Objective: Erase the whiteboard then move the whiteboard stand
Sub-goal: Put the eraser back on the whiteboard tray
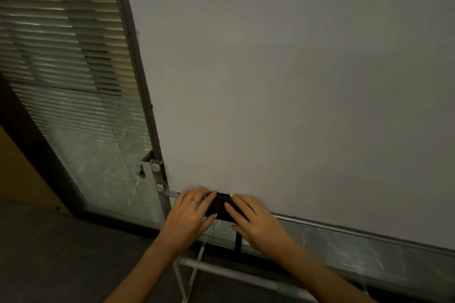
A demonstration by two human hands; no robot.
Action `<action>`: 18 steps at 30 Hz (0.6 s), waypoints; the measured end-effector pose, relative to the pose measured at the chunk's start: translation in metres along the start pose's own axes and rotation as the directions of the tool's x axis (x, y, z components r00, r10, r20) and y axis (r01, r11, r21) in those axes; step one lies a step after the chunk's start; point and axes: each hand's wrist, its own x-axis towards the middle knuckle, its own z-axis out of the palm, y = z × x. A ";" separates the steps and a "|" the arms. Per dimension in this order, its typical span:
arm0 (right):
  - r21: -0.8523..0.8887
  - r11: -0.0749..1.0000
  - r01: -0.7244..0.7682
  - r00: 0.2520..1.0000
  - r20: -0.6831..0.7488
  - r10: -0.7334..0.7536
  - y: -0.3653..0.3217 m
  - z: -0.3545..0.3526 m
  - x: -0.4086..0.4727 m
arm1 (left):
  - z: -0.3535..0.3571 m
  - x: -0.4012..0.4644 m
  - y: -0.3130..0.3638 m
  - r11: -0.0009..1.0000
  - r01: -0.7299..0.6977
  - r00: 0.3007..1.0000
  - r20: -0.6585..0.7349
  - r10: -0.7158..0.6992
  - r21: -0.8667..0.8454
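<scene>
The whiteboard (283, 81) fills most of the view, and its surface looks blank and white. A black eraser (220, 205) rests at the board's bottom edge near the lower left corner. My left hand (188, 216) grips its left side, with a ring on one finger. My right hand (256, 220) lies over the eraser's right side. A black strap (238, 241) hangs down below the eraser. The white metal stand (157, 194) holds the board at its left side with two knobs; a crossbar (234, 274) runs low beneath my arms.
A glass partition with horizontal blinds (61, 44) stands to the left and behind the board. A brown panel (22, 174) sits at far left. The dark floor (61, 253) lies at lower left. The stand's legs (187, 280) spread below the board.
</scene>
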 end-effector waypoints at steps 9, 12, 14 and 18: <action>0.039 0.987 -0.155 0.966 0.213 0.143 -0.031 0.000 0.007 | 0.003 -0.006 -0.006 0.992 0.115 0.993 0.009 -0.115 -0.049; 0.087 0.973 -0.215 0.954 0.231 0.191 -0.042 0.003 0.013 | 0.003 -0.012 -0.006 0.974 0.206 0.977 0.067 -0.200 -0.094; 0.119 0.953 -0.278 0.943 0.221 0.248 -0.050 0.004 0.014 | 0.004 -0.016 -0.002 0.966 0.244 0.967 0.095 -0.235 -0.085; 0.134 0.895 -0.426 0.901 0.154 0.406 -0.060 0.008 -0.005 | 0.002 -0.028 0.013 0.946 0.319 0.941 0.138 -0.310 -0.051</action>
